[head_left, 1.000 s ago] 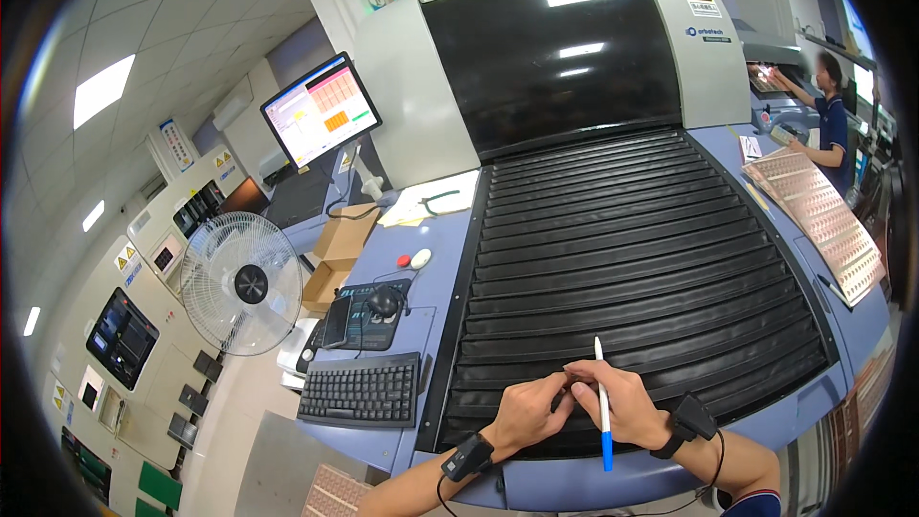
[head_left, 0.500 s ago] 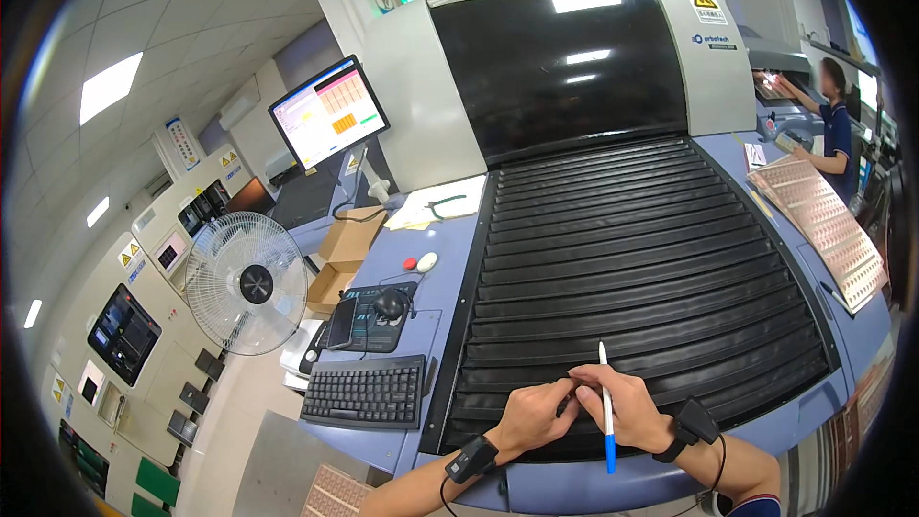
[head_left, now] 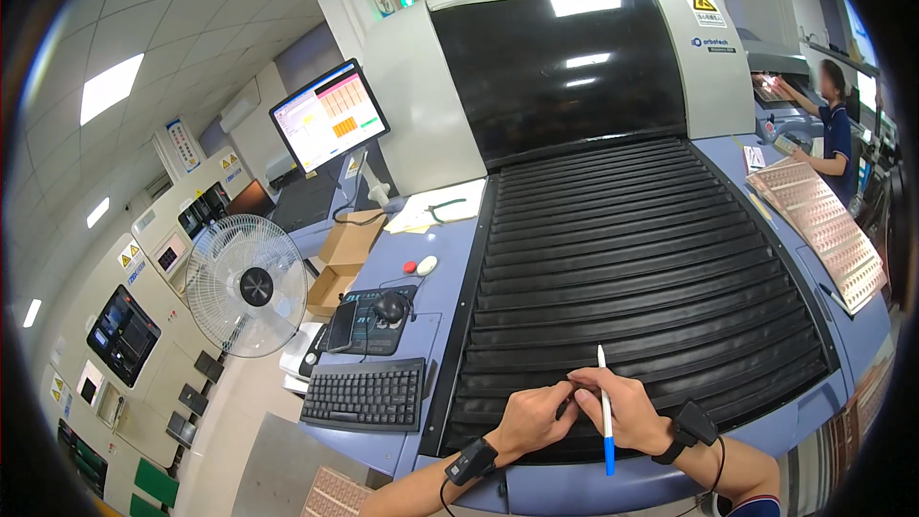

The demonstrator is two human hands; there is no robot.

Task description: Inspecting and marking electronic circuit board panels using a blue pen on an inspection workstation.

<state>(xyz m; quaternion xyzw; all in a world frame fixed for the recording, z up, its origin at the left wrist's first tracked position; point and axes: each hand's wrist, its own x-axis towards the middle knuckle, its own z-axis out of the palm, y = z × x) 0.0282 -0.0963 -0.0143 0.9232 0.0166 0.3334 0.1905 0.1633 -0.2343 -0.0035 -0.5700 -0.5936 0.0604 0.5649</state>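
Over the near end of the black ribbed bellows cover (head_left: 632,268), both of my hands meet at the fingertips. A white pen (head_left: 609,450) with a blue end is held in my right hand (head_left: 630,410), its pale tip pointing away from me. My left hand (head_left: 534,419) is curled closed against the right one. Whatever lies inside its fingers, if anything, is hidden. Each wrist wears a black strapped device with a cable.
A keyboard (head_left: 364,394), a mouse (head_left: 391,305) on its pad and red and white buttons (head_left: 426,266) sit left. Beyond are pliers (head_left: 446,207), an open carton (head_left: 337,273), a monitor (head_left: 330,115) and a fan (head_left: 247,284). Right are a copper-coloured panel (head_left: 825,230) and a co-worker (head_left: 837,139).
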